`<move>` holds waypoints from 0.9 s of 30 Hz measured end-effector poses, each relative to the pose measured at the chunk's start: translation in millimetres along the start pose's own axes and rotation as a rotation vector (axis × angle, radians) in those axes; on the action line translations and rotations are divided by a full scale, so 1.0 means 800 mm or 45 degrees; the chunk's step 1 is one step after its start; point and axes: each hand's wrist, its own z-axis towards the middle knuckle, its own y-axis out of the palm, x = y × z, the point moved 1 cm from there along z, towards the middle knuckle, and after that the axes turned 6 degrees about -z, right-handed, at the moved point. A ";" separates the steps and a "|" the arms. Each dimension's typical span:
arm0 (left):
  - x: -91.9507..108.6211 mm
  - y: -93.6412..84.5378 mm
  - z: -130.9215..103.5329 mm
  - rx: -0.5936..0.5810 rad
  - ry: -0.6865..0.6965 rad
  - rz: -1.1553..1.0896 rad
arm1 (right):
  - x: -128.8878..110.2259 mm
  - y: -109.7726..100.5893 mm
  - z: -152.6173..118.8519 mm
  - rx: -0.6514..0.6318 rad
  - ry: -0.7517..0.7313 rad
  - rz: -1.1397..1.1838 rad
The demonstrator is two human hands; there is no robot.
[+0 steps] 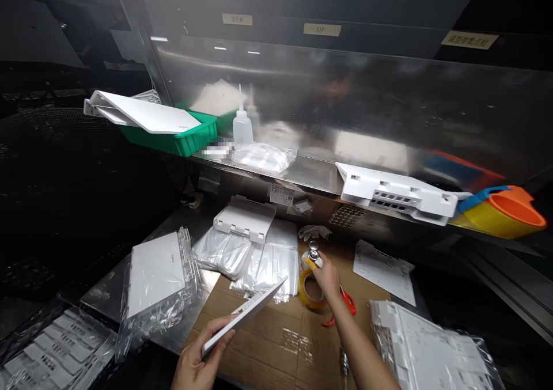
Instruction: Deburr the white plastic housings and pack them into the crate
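My left hand pinches the lower end of a thin white plastic panel, which is tilted and seen nearly edge-on above the cardboard. My right hand is closed on a small container with a shiny round metal top, just above a roll of yellowish tape. Red-handled scissors lie beside my right forearm. Behind the panel are flat clear plastic bags, with a white slotted panel resting on top of them.
Bagged white panels stand at left and right; more lie lower left. A metal shelf above holds a green bin, a squeeze bottle, a white part and an orange-yellow holder.
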 end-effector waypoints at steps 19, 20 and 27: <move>0.037 -0.002 -0.013 0.107 0.560 0.241 | -0.018 -0.052 0.014 0.047 -0.497 -0.272; 0.040 -0.002 -0.014 0.105 0.600 0.266 | -0.022 -0.053 0.014 0.050 -0.508 -0.259; 0.064 -0.003 -0.029 0.150 0.746 0.320 | -0.059 -0.109 -0.031 0.260 -0.477 0.058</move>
